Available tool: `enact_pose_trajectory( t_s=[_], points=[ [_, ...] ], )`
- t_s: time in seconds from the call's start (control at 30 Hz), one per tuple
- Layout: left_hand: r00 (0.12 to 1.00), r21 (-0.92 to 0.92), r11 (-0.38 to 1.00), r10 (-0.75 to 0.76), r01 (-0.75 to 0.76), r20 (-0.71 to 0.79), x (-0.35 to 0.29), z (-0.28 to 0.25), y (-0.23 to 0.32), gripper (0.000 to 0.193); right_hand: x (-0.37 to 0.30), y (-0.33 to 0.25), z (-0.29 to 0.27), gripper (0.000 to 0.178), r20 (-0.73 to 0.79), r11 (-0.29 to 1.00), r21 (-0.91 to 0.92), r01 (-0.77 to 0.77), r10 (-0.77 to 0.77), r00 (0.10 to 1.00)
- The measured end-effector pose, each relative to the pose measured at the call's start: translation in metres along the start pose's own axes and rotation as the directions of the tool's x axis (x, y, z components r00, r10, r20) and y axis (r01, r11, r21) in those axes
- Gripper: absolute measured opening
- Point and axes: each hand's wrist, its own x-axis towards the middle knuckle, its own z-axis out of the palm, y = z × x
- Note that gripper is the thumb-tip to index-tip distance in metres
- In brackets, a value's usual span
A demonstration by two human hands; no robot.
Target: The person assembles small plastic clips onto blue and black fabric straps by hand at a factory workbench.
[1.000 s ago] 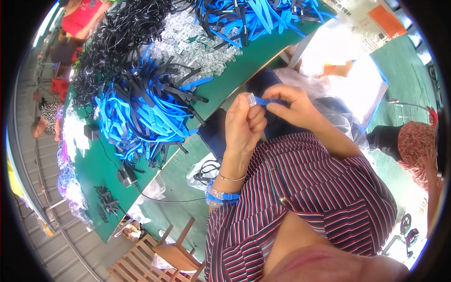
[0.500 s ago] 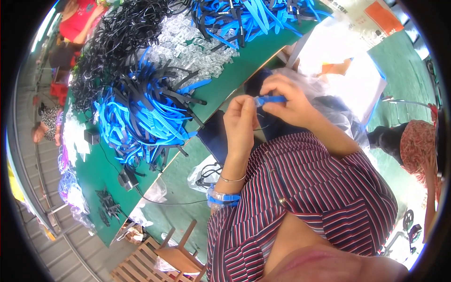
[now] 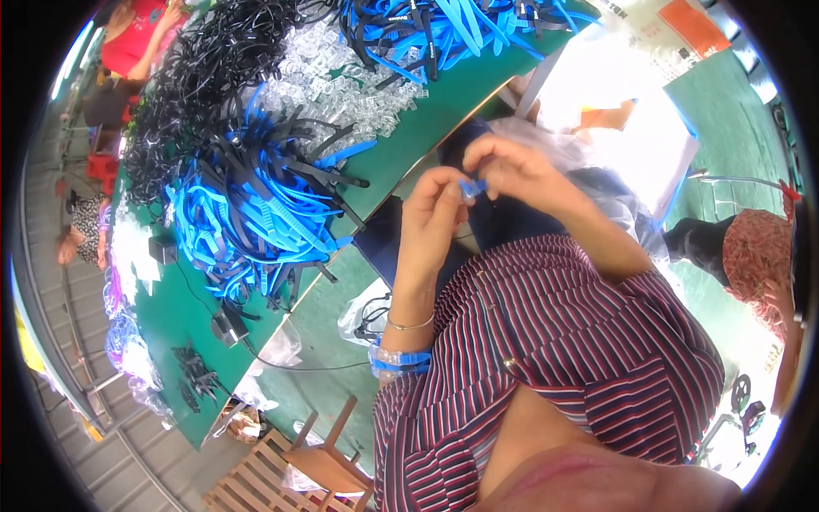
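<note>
Blue strap (image 3: 472, 188), one: between the two hands, mostly covered by fingers; I cannot make out its full length or any fitting on it.

Left hand (image 3: 432, 207): grip pinching the strap between thumb and fingertips.

Right hand (image 3: 520, 177): fingers curled at the strap's right end, tips blurred; I cannot tell whether this grip pinches or only touches.

Left of the grip, on the green table (image 3: 426, 128): heap of blue and black straps (image 3: 264, 213), tangled, lower layers hidden from me. Above and left of the grip: pile of clear plastic pieces (image 3: 350, 102), glary; black cords (image 3: 205, 94) beyond, cut off at my upper edge. Above the grip: second strap heap (image 3: 452, 34), likewise cut off.

Containers: clear bag (image 3: 350, 324), below and left of the grip, black cords seemingly inside; translucent bag (image 3: 616, 213), right of the grip, contents unreadable to me.
</note>
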Motion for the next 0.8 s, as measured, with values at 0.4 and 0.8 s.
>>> enact_pose_trajectory(
  t_s=[0.4, 0.8],
  points=[
    [0.973, -0.648, 0.746, -0.001, 0.153, 0.230, 0.004, -0.008, -0.015, 0.015, -0.003, 0.008, 0.014, 0.014, 0.128, 0.995, 0.038, 0.088, -0.092, 0.988],
    [0.988, -0.503, 0.851, -0.111, 0.150, 0.107, -0.004, -0.008, -0.004, 0.011, 0.004, 0.011, 0.014, 0.015, 0.172, 0.933, -0.238, 0.271, -0.234, 0.957]
  ],
)
